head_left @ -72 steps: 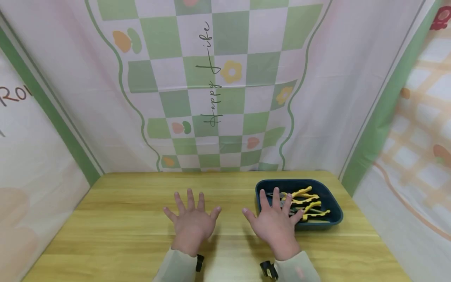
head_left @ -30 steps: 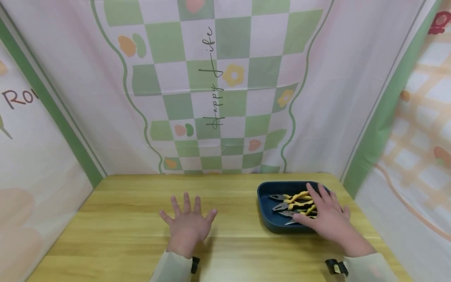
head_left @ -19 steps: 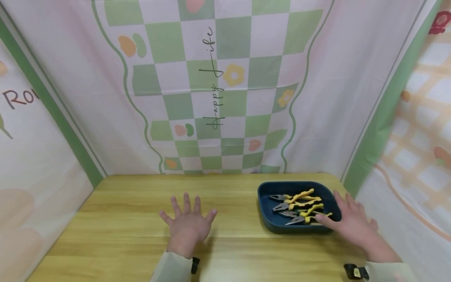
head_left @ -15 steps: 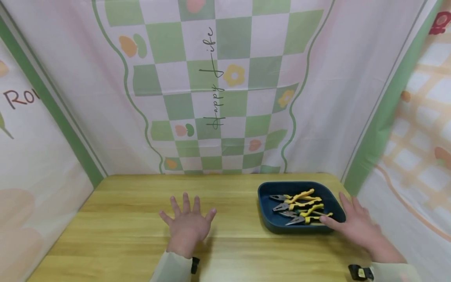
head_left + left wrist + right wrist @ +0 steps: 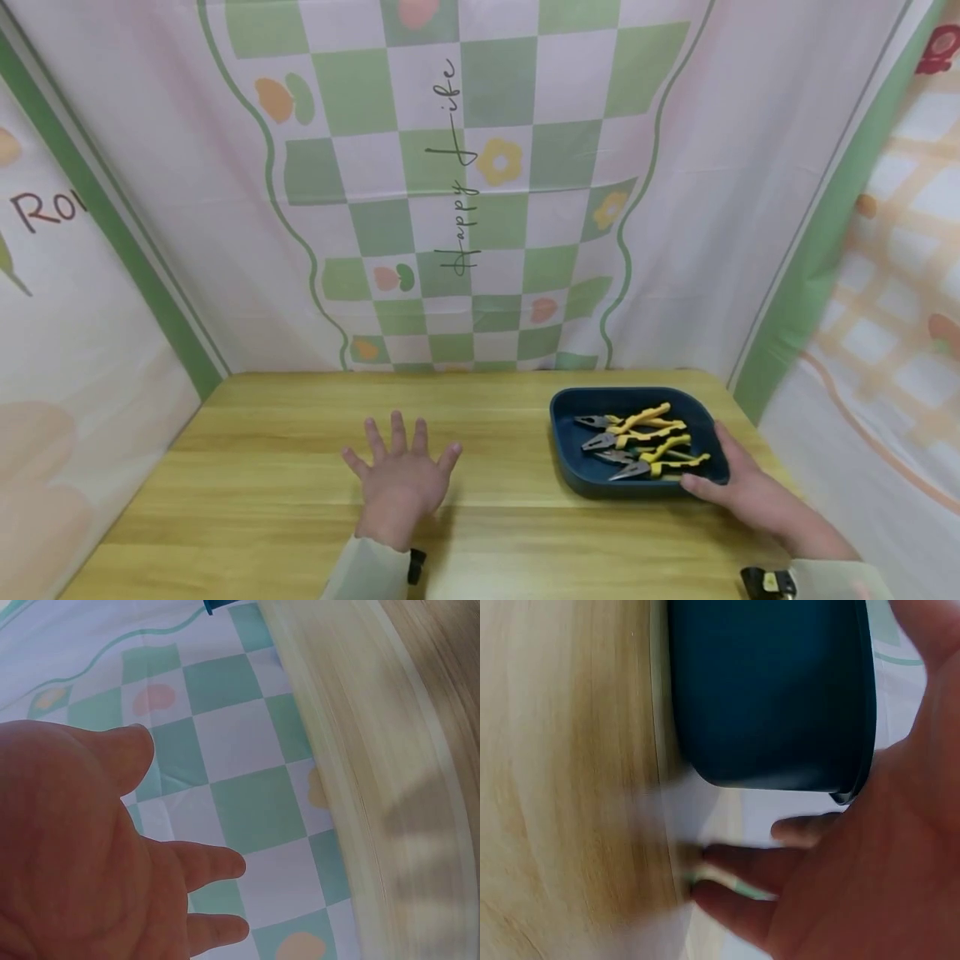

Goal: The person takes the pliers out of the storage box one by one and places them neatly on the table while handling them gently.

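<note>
A dark blue plastic bin point(image 5: 637, 487) stands at the right of the wooden table. In it lie several pliers point(image 5: 637, 442) with yellow and black handles, their grey metal noses pointing left. My right hand point(image 5: 757, 496) is at the bin's right end, thumb at the front corner and index finger along the right rim. The right wrist view shows the bin's outer wall point(image 5: 772, 697) close up, with the right hand point(image 5: 870, 877) right at its rim and several fingers stretched out past the corner. My left hand point(image 5: 405, 483) hovers over the table with fingers spread, holding nothing.
The wood-grain table point(image 5: 300, 450) ends at a checkered green and white curtain point(image 5: 495, 242) behind it. More printed curtains hang at the left and right sides. A black strap point(image 5: 768, 582) is on the right wrist.
My right hand has swept right across the pliers and past the bin, then drawn in against its right end. The left hand has stayed almost in place. Bin and pliers look unmoved.
</note>
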Demonstrator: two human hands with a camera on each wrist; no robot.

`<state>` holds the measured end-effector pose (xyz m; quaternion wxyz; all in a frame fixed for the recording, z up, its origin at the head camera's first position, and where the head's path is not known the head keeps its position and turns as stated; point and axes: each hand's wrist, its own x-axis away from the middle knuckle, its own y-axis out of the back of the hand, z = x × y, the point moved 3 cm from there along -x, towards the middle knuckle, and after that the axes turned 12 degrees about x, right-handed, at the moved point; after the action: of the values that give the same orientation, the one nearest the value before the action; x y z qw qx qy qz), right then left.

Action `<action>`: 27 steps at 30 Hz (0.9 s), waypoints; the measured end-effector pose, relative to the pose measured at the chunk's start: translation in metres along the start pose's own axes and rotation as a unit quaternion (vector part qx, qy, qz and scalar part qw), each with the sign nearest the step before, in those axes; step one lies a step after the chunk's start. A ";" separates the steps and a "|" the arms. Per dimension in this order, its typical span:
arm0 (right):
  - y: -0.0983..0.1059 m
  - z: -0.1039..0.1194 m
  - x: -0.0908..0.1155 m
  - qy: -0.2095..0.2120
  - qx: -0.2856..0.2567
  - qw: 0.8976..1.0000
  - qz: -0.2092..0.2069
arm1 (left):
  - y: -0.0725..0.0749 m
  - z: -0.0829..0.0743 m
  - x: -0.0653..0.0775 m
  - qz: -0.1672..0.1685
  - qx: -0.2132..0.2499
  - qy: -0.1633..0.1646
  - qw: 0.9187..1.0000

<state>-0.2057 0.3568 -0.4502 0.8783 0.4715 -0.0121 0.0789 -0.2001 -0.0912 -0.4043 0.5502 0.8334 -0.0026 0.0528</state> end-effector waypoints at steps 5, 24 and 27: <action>0.000 -0.004 0.000 0.021 -0.004 1.000 -0.002 | -0.001 0.000 -0.001 0.000 0.005 -0.003 1.000; 0.011 -0.015 -0.014 0.028 -0.004 1.000 0.000 | -0.005 0.003 -0.002 -0.002 0.018 -0.011 1.000; 0.011 -0.015 -0.015 0.030 -0.010 1.000 0.000 | -0.006 0.003 -0.002 -0.004 0.019 -0.012 1.000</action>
<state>-0.2228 0.3739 -0.4508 0.8829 0.4601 0.0136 0.0925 -0.2012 -0.0922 -0.4108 0.5344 0.8442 -0.0048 0.0401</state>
